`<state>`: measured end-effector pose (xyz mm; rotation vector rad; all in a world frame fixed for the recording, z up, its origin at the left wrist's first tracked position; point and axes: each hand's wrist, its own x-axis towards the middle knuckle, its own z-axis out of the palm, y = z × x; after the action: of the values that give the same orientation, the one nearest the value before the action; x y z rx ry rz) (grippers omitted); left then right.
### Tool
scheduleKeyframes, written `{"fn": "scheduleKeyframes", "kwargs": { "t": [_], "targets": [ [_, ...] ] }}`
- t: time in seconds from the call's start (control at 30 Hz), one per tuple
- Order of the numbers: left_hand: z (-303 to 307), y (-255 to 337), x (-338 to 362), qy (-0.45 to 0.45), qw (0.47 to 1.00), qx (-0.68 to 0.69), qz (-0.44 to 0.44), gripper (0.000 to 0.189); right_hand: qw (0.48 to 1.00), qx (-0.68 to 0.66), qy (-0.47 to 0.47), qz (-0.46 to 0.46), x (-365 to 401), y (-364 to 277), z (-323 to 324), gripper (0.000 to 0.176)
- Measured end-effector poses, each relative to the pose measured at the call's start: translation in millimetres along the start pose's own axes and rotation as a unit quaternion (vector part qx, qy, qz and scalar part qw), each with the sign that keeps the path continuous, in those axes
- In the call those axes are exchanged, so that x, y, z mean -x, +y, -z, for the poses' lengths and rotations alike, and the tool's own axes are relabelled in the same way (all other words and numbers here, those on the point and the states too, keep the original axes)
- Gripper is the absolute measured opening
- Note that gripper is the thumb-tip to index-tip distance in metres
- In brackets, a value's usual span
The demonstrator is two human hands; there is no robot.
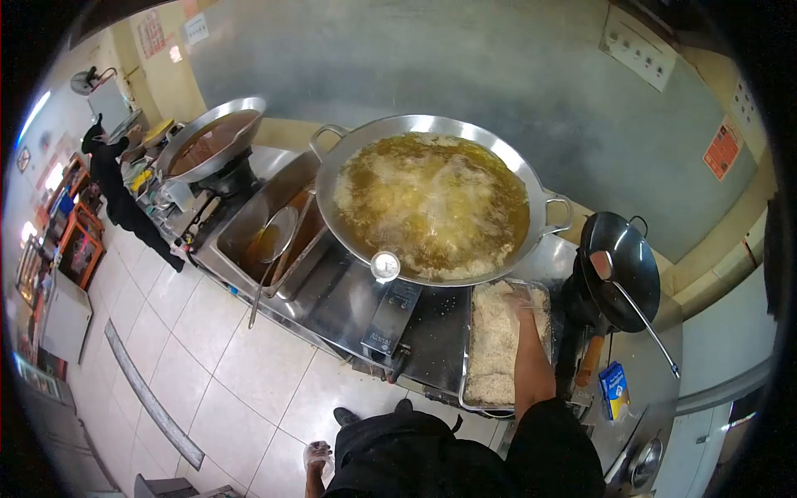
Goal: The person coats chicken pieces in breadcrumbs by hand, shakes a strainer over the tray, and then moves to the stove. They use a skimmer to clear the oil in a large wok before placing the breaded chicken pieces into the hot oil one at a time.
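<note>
My right hand (520, 299) reaches into the far end of a metal tray (467, 365) of pale, coarse crumbs (496, 349). It touches the crumbs, and its blurred fingertips partly blend into them. Low beside my body hangs my left hand (317, 456), in a clear plastic glove, fingers loosely bent and nothing visible in it. Beyond the tray, a large two-handled metal wok (326, 192) holds bubbling yellow oil (432, 203) with pale bits floating across it. A round dial thermometer (384, 266) sits at the wok's near rim.
A black wok (635, 274) with a ladle (635, 307) stands right, near a blue-yellow box (614, 390). Left are a metal basin (228, 245) with a long-handled strainer (278, 232) and another wok (174, 153). A person in black (120, 187) stands farther left.
</note>
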<state>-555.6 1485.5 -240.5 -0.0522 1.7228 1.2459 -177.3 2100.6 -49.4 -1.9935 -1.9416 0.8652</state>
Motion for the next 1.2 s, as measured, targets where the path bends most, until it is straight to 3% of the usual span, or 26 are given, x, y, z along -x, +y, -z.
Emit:
{"fn": "scheduleKeyframes", "kwargs": {
  "t": [0.07, 0.13, 0.23, 0.3, 0.37, 0.43, 0.47, 0.53, 0.63, 0.7, 0.77, 0.8, 0.87, 0.9, 1.0, 1.03, 1.1, 1.13, 1.2],
  "targets": [
    [1.5, -9.1, -4.1, 0.011, 0.999, -0.038, -0.003, 0.020, 0.999, 0.013, -0.047, -0.014, -5.2, -1.0, 0.9, 0.057],
    [20.1, -32.6, -21.4, -0.064, 0.968, -0.175, -0.166, 0.020, 1.000, -0.017, -0.012, 0.008, -3.4, -4.8, -0.2, 0.056],
    [26.0, -46.0, -22.3, -0.067, 0.940, -0.272, -0.196, 0.021, 0.991, -0.107, 0.037, 0.072, -29.1, 35.4, -30.2, 0.058],
    [20.3, -29.2, -2.0, -0.052, 0.919, -0.356, -0.159, 0.022, 0.975, -0.178, 0.045, 0.124, -59.3, 74.4, -50.8, 0.060],
    [19.5, -30.5, 5.1, -0.052, 0.924, -0.314, -0.211, 0.022, 0.967, -0.225, 0.021, 0.119, -29.6, 51.1, -30.2, 0.059],
    [16.3, -25.3, 12.0, -0.035, 0.941, -0.290, -0.173, 0.020, 0.956, -0.266, -0.026, 0.117, 21.9, 2.5, 9.1, 0.058],
    [17.7, -24.5, 10.1, -0.047, 0.936, -0.288, -0.196, 0.019, 0.951, -0.277, -0.049, 0.129, 45.7, -15.7, 27.0, 0.057],
    [18.9, -27.5, 6.3, -0.063, 0.925, -0.297, -0.227, 0.016, 0.971, -0.220, 0.002, 0.088, 45.0, 3.5, 26.0, 0.051],
    [10.3, -13.8, 19.9, -0.057, 0.903, -0.365, -0.218, 0.012, 0.976, -0.130, 0.028, 0.173, 52.2, 21.5, 44.1, 0.049],
    [14.8, -16.4, 6.8, -0.068, 0.886, -0.441, -0.126, 0.014, 0.939, 0.062, 0.105, 0.321, 104.5, -3.0, 77.3, 0.050],
    [24.8, -58.0, -34.6, -0.041, 0.879, -0.474, -0.044, 0.014, 0.976, -0.007, 0.062, 0.208, 123.2, -15.2, 99.2, 0.043],
    [23.5, -45.4, -24.8, -0.097, 0.904, -0.392, -0.138, 0.007, 0.984, -0.052, 0.025, 0.170, 147.5, -42.9, 120.1, 0.039],
    [16.0, -37.9, -17.5, -0.064, 0.955, -0.233, -0.173, 0.007, 0.982, -0.114, -0.013, 0.148, 191.1, -101.8, 161.4, 0.030],
    [3.5, -4.6, 0.9, -0.041, 0.952, -0.300, -0.050, 0.007, 0.980, -0.130, -0.018, 0.152, 205.6, -123.7, 180.9, 0.026],
    [6.4, -1.1, -0.7, -0.051, 0.997, -0.040, -0.033, 0.010, 0.965, -0.046, 0.059, 0.250, 217.8, -160.2, 220.0, 0.025],
    [9.8, -2.1, -4.7, -0.075, 0.993, -0.056, -0.070, 0.011, 0.947, -0.079, 0.034, 0.311, 221.3, -182.3, 235.1, 0.027],
    [18.0, -25.7, -32.4, -0.123, 0.978, -0.086, -0.144, 0.018, 0.911, -0.005, 0.093, 0.401, 210.5, -206.7, 253.3, 0.027],
    [7.0, -16.9, -24.5, -0.042, 0.990, -0.117, -0.067, 0.023, 0.907, 0.021, 0.133, 0.400, 207.0, -225.7, 256.3, 0.026],
    [2.8, -14.0, -29.8, -0.040, 0.899, -0.412, -0.143, 0.025, 0.900, -0.010, 0.172, 0.400, 193.3, -251.9, 253.5, 0.024]
  ]
}}
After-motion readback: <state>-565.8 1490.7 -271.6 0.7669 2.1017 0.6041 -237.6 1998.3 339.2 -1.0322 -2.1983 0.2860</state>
